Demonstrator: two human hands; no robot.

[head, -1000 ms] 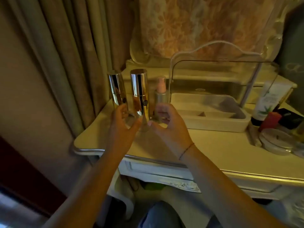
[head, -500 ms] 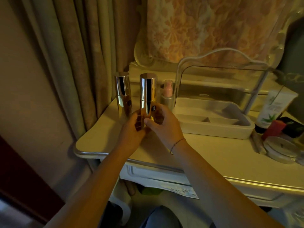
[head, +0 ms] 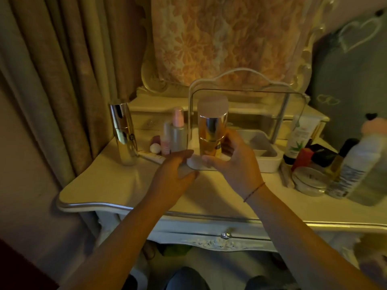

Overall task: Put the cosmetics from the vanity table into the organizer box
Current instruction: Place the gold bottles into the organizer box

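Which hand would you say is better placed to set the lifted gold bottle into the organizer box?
The right hand: it grips the gold bottle upright at the organizer box's left end. The left hand is open, holding nothing.

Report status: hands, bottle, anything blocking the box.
Right hand grips gold bottle, upright at organizer box left end. Left hand open, beside the box's front corner. Lid raised; second gold bottle stands on table, far left.

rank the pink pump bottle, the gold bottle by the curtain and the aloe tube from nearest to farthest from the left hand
From the left hand:
1. pink pump bottle, just behind it.
2. gold bottle by the curtain, off to its left.
3. aloe tube, far right.
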